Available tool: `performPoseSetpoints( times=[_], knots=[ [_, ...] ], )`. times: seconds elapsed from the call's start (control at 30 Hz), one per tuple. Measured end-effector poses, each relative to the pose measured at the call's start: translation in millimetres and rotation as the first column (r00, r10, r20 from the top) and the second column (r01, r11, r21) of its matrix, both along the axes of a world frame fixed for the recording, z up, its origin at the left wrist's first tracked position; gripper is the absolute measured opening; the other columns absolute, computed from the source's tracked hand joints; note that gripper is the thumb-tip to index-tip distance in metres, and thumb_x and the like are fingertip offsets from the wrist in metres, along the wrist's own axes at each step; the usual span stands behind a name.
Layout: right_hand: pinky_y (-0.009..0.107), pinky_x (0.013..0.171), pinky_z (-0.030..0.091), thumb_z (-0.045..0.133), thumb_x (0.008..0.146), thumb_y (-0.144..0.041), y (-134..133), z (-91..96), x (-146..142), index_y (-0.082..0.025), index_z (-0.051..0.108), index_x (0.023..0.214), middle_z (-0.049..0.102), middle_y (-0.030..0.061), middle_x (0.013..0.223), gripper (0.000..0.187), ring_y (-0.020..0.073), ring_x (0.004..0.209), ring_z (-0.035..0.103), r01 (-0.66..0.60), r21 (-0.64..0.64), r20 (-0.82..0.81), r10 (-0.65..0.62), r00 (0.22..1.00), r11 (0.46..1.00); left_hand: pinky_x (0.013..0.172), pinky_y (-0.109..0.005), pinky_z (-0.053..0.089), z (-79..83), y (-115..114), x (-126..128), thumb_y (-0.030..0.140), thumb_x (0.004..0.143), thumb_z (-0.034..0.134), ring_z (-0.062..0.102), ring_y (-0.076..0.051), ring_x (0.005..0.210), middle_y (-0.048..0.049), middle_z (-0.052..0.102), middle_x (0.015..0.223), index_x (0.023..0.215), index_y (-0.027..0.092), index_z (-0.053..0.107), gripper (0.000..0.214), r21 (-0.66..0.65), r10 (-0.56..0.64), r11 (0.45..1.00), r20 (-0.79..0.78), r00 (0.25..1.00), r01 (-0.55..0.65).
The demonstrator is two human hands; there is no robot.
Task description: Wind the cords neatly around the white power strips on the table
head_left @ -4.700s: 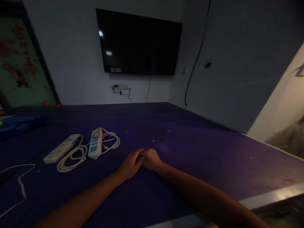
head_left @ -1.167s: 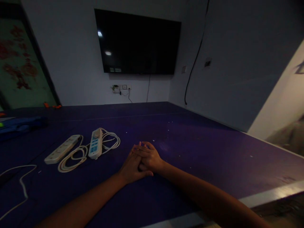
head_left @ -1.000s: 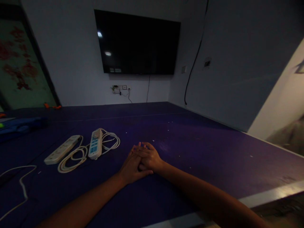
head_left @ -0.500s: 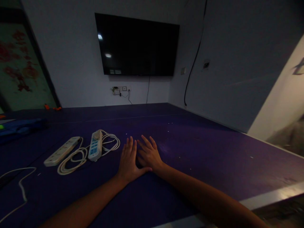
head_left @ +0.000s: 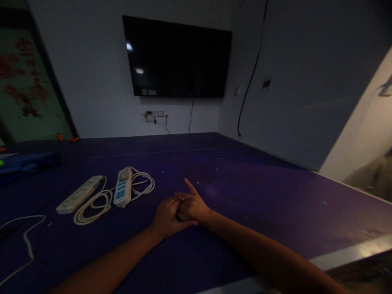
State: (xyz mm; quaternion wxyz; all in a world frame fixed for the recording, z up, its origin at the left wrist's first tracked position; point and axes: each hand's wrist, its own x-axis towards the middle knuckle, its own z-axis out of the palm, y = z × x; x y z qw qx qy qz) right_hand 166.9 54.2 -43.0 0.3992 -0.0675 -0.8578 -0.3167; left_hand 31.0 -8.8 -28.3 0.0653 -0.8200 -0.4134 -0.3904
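My left hand (head_left: pixel 167 215) and my right hand (head_left: pixel 192 206) rest together on the dark purple table (head_left: pixel 260 196), near its middle. The left hand's fingers are curled against the right hand, and no object shows in them. On the right hand one finger points up and forward while the others are folded. Nearest on the left lie two power strips: one with a blue face (head_left: pixel 122 188) and a plain white one (head_left: pixel 80 194), with their white cord (head_left: pixel 98 202) coiled between them.
A loose white cable (head_left: pixel 27 237) trails at the table's near left. A blue object (head_left: pixel 27 161) sits at the far left edge. A dark wall screen (head_left: pixel 177 57) hangs above wall sockets (head_left: pixel 156 113). The table's pale front edge (head_left: pixel 352 251) runs at lower right.
Half a second ago both hands lay flat with fingers spread. Now the left hand has curled shut against the right, which has folded all fingers but one. The power strips have not moved.
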Motion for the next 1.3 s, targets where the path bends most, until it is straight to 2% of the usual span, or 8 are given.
performPoseSetpoints(
  times=[0.17,0.43,0.8,1.0,1.13,1.3],
  knots=[
    [0.058,0.110,0.004,0.045,0.084,-0.012,-6,8.1,0,-0.020,0.062,0.058,0.061,-0.0043,0.052,0.032,0.0162,0.083,0.064,-0.089,0.013,-0.005,0.089,0.996,0.996,0.059,-0.035,0.054,-1.0,-3,1,0.078,0.050,0.060,0.065,-0.024,0.063,-0.0083,0.067,0.067,0.074,0.016,0.061,0.067,0.046,0.098,0.994,0.005,0.995,-0.098],
    [0.056,0.111,0.006,0.043,0.083,-0.011,-11,16.8,-1,-0.020,0.056,0.050,0.053,-0.0062,0.044,0.037,0.0127,0.066,0.060,-0.133,0.005,0.043,0.132,0.990,0.991,0.048,-0.032,0.048,-4.8,-4,0,0.080,0.051,0.056,0.060,-0.021,0.049,-0.0056,0.061,0.053,0.064,0.016,0.059,0.065,0.139,0.150,0.980,-0.038,0.988,-0.144],
    [0.054,0.110,0.016,0.042,0.078,-0.008,-20,12.7,-2,-0.021,0.047,0.039,0.037,-0.0077,0.035,0.041,0.0106,0.047,0.043,-0.184,0.074,0.004,0.184,0.983,0.980,0.045,-0.031,0.042,-10.3,-4,-1,0.067,0.069,0.053,0.057,-0.018,0.045,-0.0050,0.059,0.051,0.059,0.017,0.055,0.051,0.303,0.001,0.952,-0.152,0.988,0.046],
    [0.051,0.109,0.025,0.044,0.079,-0.011,-17,5.7,-2,-0.021,0.046,0.041,0.037,-0.0079,0.036,0.039,0.0105,0.049,0.044,-0.224,0.100,-0.033,0.228,0.973,0.969,0.045,-0.031,0.041,-14.1,-1,-4,0.058,0.075,0.051,0.056,-0.018,0.045,-0.0046,0.058,0.051,0.059,0.018,0.054,0.044,0.298,-0.093,0.944,-0.167,0.982,0.141],
    [0.048,0.110,0.025,0.043,0.077,-0.010,-18,9.0,-3,-0.021,0.045,0.041,0.038,-0.0078,0.036,0.038,0.0099,0.049,0.044,-0.210,0.104,-0.042,0.215,0.976,0.972,0.045,-0.031,0.041,-18.0,1,-3,0.058,0.073,0.053,0.057,-0.018,0.047,-0.0044,0.059,0.052,0.060,0.018,0.054,0.043,0.284,-0.077,0.951,-0.153,0.985,0.118],
    [0.050,0.111,0.020,0.040,0.077,-0.005,-17,12.7,-4,-0.020,0.046,0.041,0.036,-0.0078,0.035,0.040,0.0096,0.046,0.041,-0.143,0.118,-0.038,0.148,0.988,0.983,0.046,-0.030,0.043,-14.7,4,-2,0.068,0.067,0.055,0.057,-0.018,0.047,-0.0038,0.058,0.052,0.061,0.019,0.054,0.050,0.225,-0.029,0.973,-0.129,0.991,0.058]
  ],
)
